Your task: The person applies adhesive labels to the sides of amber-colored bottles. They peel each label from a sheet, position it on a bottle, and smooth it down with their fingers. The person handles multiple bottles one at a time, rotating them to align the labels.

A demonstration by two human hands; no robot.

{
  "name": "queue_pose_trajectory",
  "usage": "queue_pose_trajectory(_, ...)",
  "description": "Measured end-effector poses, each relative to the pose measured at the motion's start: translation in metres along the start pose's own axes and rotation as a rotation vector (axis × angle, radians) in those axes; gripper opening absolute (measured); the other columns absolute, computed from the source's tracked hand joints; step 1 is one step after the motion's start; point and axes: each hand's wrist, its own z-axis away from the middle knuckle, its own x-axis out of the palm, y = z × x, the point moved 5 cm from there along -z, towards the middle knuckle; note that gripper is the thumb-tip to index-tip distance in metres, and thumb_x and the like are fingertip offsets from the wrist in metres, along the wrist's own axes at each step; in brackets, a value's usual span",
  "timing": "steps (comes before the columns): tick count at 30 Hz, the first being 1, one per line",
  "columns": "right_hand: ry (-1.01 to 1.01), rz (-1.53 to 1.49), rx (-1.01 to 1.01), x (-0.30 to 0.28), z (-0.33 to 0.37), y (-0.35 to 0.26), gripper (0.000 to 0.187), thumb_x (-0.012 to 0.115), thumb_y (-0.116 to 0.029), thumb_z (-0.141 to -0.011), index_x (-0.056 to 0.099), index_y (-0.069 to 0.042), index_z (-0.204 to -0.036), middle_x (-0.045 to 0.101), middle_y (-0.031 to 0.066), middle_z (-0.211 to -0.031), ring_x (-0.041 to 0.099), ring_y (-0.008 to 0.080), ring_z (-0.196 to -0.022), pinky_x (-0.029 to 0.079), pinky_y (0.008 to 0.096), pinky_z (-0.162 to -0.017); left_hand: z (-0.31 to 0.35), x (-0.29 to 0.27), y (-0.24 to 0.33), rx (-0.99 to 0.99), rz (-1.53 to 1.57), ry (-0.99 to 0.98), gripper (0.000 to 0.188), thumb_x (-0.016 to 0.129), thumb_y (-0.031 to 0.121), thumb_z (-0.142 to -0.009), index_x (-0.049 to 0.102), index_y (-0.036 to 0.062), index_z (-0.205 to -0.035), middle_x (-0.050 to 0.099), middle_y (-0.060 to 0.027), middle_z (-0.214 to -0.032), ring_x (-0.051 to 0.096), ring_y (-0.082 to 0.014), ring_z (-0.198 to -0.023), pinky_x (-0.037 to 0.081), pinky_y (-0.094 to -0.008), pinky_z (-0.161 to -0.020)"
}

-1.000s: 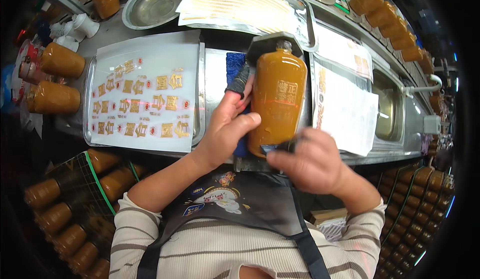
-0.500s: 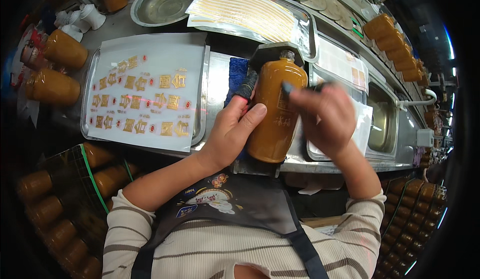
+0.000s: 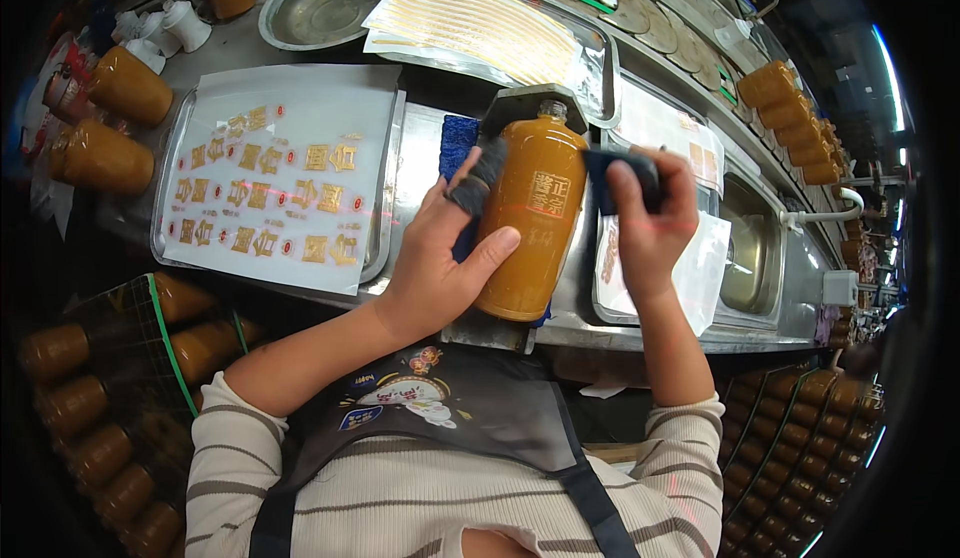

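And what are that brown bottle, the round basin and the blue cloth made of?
Brown bottle: probably glass, glossy, with bright highlights and a clear-looking neck; glazed ceramic is possible.
Round basin: likely stainless steel, grey with a metallic sheen.
Blue cloth: seemingly fabric, matte and rough-looking; the fibre can't be told.

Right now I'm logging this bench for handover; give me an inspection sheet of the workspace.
Surface: metal counter, largely covered.
Working items: amber-brown bottle with gold marking; dark tool at its right; white sheet of gold decals in a metal tray at left.
Clutter: blue cloth beside the bottle; metal basin and small white objects farther back.
Hands: left hand holds the bottle; right hand grips the dark tool, bottle contact unclear.
Cables: nothing seen.
Surroundings: sink at right; rows of brown containers low on both sides.
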Motion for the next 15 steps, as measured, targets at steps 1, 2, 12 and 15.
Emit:
queue_pose_trajectory(1, 0.03, -0.073, 0.074, -0.008, 0.001, 0.006, 0.021, 0.077, -0.008, -0.09, 0.064, -0.002, -0.105, 0.065, 0.0027, -0.091, 0.059, 0.0074, -0.083, 0.048, 0.0215, -0.073, 0.003, -0.004, 0.013, 0.116, -0.219, -0.068, 0.043, 0.067, 0.036, -0.095, 0.066, 0.0103, -0.13, 0.047, -0.0262, -0.148, 0.046, -0.0378, -0.138, 0.03, -0.0528, -0.113)
queue_pose_trajectory(2, 0.052, -0.161, 0.139, -0.007, -0.003, 0.008, 0.021, 0.077, -0.008, -0.09, 0.064, -0.002, -0.105, 0.064, 0.0023, -0.092, 0.058, 0.0069, -0.085, 0.048, 0.021, -0.076, 0.006, -0.008, 0.023, 0.231, -0.452, -0.121, 0.042, 0.066, 0.04, -0.096, 0.07, 0.0136, -0.127, 0.043, -0.0272, -0.153, 0.041, -0.0408, -0.142, 0.025, -0.0574, -0.116)
queue_pose_trajectory(12, -0.247, -0.061, -0.016, -0.001, 0.046, -0.051, 0.018, 0.077, -0.008, -0.088, 0.066, 0.0, -0.1, 0.066, 0.0061, -0.088, 0.062, 0.0125, -0.08, 0.049, 0.0243, -0.072, -0.03, -0.015, 0.016, 0.357, -0.678, -0.011, 0.051, 0.056, 0.051, -0.099, 0.074, 0.0054, -0.086, 0.026, -0.0312, -0.161, 0.034, -0.0572, -0.14, 0.011, -0.0721, -0.113)
queue_pose_trajectory(15, -0.076, 0.061, -0.034, 0.016, 0.015, -0.037, 0.017, 0.076, -0.004, -0.086, 0.066, -0.002, -0.1, 0.066, 0.0086, -0.083, 0.064, 0.0171, -0.074, 0.051, 0.0263, -0.07, -0.018, -0.017, 0.001, 0.273, -0.532, 0.085, 0.055, 0.055, 0.046, -0.101, 0.067, -0.0015, -0.077, 0.026, -0.034, -0.159, 0.033, -0.0513, -0.143, 0.012, -0.0703, -0.114)
